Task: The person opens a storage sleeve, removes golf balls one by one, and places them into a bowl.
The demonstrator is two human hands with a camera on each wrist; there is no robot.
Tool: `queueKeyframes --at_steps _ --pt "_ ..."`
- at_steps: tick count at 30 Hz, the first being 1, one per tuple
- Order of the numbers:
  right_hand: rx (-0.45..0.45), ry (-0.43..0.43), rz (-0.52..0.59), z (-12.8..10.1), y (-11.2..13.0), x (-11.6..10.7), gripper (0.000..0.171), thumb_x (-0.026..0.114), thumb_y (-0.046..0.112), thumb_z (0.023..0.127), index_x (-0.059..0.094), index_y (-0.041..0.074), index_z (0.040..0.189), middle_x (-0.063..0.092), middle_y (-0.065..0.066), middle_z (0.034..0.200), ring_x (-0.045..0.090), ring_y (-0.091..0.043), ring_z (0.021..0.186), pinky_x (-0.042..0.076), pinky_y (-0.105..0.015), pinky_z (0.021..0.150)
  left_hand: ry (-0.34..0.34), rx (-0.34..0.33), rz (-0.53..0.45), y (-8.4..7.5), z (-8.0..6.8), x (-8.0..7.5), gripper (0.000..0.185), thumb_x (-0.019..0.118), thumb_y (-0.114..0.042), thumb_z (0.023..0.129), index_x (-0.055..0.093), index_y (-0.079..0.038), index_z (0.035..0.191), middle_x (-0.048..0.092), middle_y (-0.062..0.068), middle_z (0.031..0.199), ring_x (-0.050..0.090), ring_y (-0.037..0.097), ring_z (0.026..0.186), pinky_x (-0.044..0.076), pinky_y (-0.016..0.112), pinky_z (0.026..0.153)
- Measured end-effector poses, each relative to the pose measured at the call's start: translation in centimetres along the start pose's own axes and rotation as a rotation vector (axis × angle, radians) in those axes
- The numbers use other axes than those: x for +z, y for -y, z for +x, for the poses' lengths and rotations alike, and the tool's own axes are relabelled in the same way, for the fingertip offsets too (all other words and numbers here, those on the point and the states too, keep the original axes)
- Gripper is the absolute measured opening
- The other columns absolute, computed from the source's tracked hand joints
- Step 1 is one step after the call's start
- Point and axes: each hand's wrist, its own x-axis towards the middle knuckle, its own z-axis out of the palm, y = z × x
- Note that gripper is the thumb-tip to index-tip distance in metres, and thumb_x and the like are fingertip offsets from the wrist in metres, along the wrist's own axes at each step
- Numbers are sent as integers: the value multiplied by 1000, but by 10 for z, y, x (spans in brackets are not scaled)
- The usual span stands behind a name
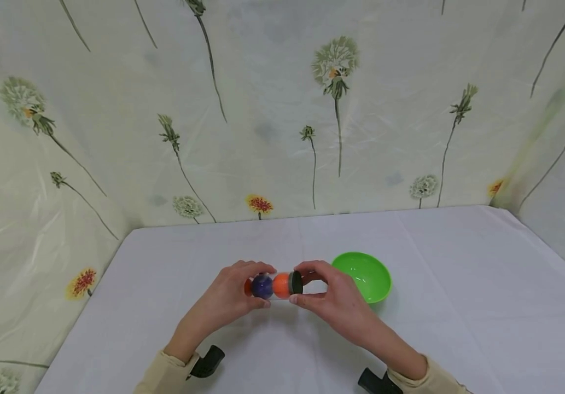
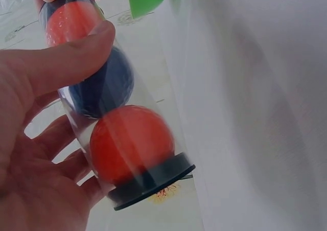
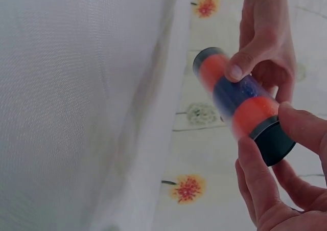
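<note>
Tube of balls held between my two hands

My left hand (image 1: 227, 298) gripped the clear tube (image 1: 273, 285) sideways above the table (image 1: 459, 306); my right hand (image 1: 333, 298) pinched its black cap (image 1: 296, 283), beside the green bowl (image 1: 367, 275).

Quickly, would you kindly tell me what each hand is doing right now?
Left hand: grips the clear tube of balls.
Right hand: pinches the tube's black cap.

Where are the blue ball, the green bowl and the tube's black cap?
blue ball (image 2: 104, 90), left wrist view, its exposed side.
green bowl (image 1: 368, 273), head view, inner wall.
black cap (image 3: 276, 143), right wrist view, its side.
</note>
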Motion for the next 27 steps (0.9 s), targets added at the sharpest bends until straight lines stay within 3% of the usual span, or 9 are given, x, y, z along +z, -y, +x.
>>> queueKeyframes --at_steps 12,19,27 --pt "-21 19 -27 2 1 -3 42 83 27 80 63 20 117 65 2 108 62 -16 99 55 -25 76 19 -20 5 -2 -1 -3 54 87 -17 75 65 -19 124 66 -5 119 55 13 96 47 36 83" --pt "-17 55 -5 3 0 -5 38 81 26 82 63 20 115 65 1 109 64 -16 99 55 -26 76 39 -18 6 -2 -2 -4 53 87 -16 76 65 -20 124 66 -5 119 56 13 100 46 39 88" --pt "-63 92 -22 4 -4 -8 38 80 25 84 62 26 117 62 8 113 63 -13 102 55 -26 78 85 -26 3 -1 -2 -4 52 84 -18 80 63 -18 127 65 -7 121 57 11 101 46 40 92"
